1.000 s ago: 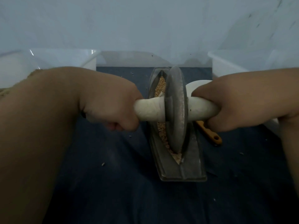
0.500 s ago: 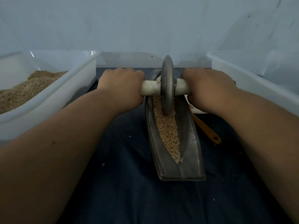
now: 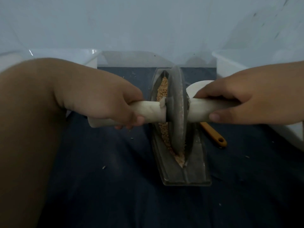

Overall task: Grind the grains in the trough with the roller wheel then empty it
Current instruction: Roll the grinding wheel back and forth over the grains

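Starting closest in, a dark blue cloth (image 3: 115, 186) covers the surface, with stray kernels (image 3: 104, 167) dotted across it. On the cloth lies the grey metal trough (image 3: 185, 177), running lengthwise away from the viewer, flat end nearest. The roller wheel (image 3: 176, 109) stands upright on its edge in the groove, down toward that near end, its rim buried in crushed meal. A white-wrapped axle (image 3: 153, 111) passes through the hub, and both hands have it. The left hand (image 3: 105, 102) is curled tight round the left stub. The right hand (image 3: 238, 102) is wrapped round the right stub, fingers over the top and thumb tip underneath. Past the wheel, tan grains (image 3: 162, 89) fill the groove toward the far tip. Right of the trough lies an orange-handled scoop (image 3: 213, 135), its white head partly behind the right hand. Farther back, a left tub (image 3: 79, 55) and a right tub (image 3: 230, 63), both white, sit against the pale wall.
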Tool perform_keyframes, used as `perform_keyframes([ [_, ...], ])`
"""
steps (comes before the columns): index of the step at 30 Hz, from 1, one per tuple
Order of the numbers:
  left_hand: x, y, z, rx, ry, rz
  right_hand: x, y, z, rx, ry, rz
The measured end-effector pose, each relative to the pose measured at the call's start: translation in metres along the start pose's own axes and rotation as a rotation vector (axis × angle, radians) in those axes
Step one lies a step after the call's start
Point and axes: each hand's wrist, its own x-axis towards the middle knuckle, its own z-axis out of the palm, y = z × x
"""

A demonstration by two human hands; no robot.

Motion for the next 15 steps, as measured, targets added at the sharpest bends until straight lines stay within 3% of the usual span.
perform_keyframes([
  [5,0.004,-0.013,0.001,-0.09,-0.008,-0.009,0.006,0.011,0.003,0.045,-0.002,0.066],
  [7,0.014,-0.02,0.001,-0.061,0.143,-0.067,0.017,0.019,0.01,0.016,0.06,0.105],
  [11,0.047,-0.032,0.01,0.066,0.58,-0.07,0.054,0.043,0.037,-0.051,0.343,0.153],
  [15,0.067,-0.031,0.022,0.212,0.819,-0.092,0.078,0.058,0.056,-0.122,0.618,0.172],
])
